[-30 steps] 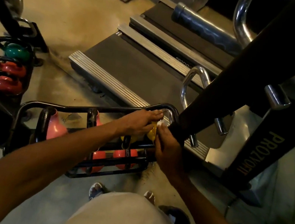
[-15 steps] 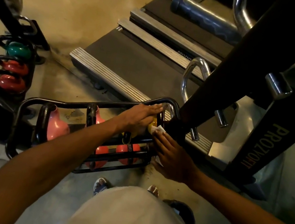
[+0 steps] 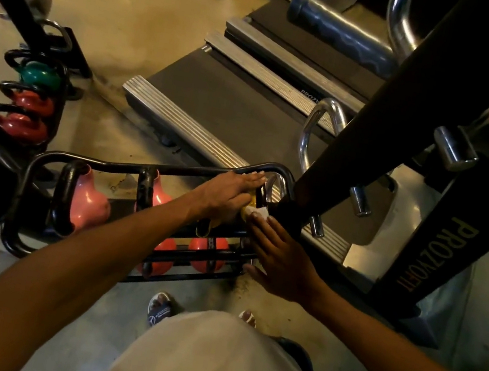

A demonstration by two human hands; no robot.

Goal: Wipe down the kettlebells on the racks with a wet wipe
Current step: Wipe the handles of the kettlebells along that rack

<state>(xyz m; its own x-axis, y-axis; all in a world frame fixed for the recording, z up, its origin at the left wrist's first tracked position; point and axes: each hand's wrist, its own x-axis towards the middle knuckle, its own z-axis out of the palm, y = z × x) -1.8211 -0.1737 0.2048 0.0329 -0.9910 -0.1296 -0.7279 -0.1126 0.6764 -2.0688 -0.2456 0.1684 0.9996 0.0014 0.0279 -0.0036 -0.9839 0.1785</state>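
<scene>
Black tubing forms the rack (image 3: 103, 165) below me, and from the head view I see it holding kettlebells on two levels: a pink kettlebell (image 3: 88, 202) at the left end of the upper level, another pink one (image 3: 159, 195) beside it, a yellow kettlebell (image 3: 247, 205) at the right end, and two red kettlebells (image 3: 207, 252) lower down. A second rack (image 3: 60, 94) far left carries a green kettlebell (image 3: 40, 74) above two red ones.

My left hand (image 3: 228, 194) lies with fingers straight and together, flat over the top of the yellow kettlebell, fingertips reaching the rack's top rail. My right hand (image 3: 283, 262) is spread, fingers straight, their tips pressing a white wet wipe (image 3: 259, 212) against the right side of the yellow kettlebell. That wipe sits between my two hands, just under the left palm's edge. Neither hand curls around anything I can make out.
</scene>
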